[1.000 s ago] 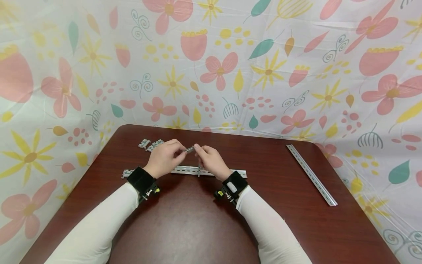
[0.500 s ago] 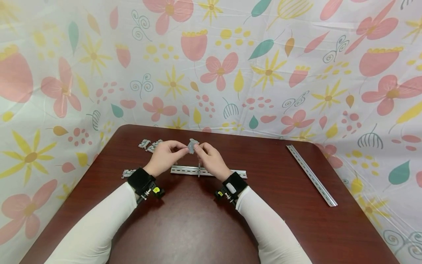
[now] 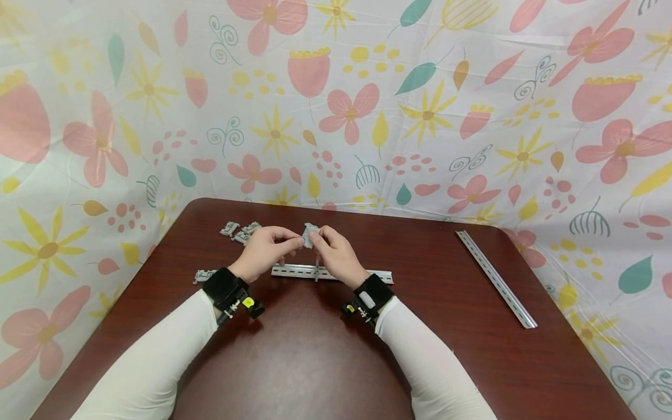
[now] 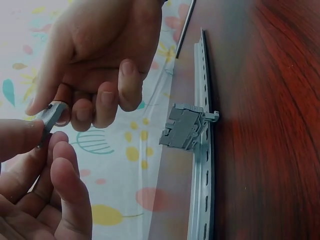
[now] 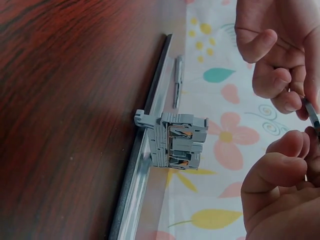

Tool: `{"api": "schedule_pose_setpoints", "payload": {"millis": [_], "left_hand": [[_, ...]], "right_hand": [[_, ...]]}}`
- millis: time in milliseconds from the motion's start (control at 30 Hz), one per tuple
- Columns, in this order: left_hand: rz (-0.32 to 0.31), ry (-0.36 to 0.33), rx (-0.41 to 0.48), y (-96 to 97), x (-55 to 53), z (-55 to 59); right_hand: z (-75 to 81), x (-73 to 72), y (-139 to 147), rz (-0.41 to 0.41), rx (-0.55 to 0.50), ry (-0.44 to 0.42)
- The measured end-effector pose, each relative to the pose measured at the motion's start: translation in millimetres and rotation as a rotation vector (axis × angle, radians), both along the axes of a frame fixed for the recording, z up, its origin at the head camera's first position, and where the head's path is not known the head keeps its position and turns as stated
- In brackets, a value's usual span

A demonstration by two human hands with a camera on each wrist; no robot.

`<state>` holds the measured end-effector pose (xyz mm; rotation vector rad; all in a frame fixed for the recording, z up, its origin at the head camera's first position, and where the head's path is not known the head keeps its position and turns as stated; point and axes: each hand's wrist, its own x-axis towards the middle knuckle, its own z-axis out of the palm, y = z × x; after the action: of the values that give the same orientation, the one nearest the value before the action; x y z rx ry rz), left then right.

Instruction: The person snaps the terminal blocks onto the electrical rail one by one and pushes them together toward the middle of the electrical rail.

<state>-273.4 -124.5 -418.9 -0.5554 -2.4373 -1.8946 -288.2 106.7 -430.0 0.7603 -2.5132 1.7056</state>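
Observation:
Between my hands, above the table, is a thin grey terminal block. My left hand pinches its left edge between thumb and forefinger. The thumb and curled forefinger of my right hand grip its other side. The left wrist view shows the held terminal block nearly edge-on, partly covered by fingertips. Below the hands lies a slotted metal DIN rail. Another grey terminal block stands clipped across that rail, its copper-coloured contacts facing the right wrist camera.
Several loose terminal blocks lie at the back left, beyond my left hand. One more terminal block sits left of the rail, partly behind the wrist strap. A second DIN rail lies slantwise on the right of the brown table.
The held terminal block has turned from edge-on to showing its flat face, then shifted slightly right. My left fingers have shifted on it; the right hand has stayed nearly in place.

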Motion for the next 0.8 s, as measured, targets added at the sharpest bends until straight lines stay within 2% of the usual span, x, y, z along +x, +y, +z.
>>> {"api": "schedule_pose_setpoints", "payload": {"millis": [233,533,800], "left_hand": [[-0.032,-0.009,-0.012,0.3,0.2,-2.2],[-0.04,-0.012,-0.032,0.6,-0.8,-3.5],[-0.005,0.032,-0.162,0.8,-2.8,-8.9]], "right_hand": [[-0.2,1.1,0.6,-0.002,0.008,0.004],[-1.9,-1.0,1.7,-0.035,0.018,0.042],[-4.4,-5.6,5.9,-0.081,0.017,0.052]]}}
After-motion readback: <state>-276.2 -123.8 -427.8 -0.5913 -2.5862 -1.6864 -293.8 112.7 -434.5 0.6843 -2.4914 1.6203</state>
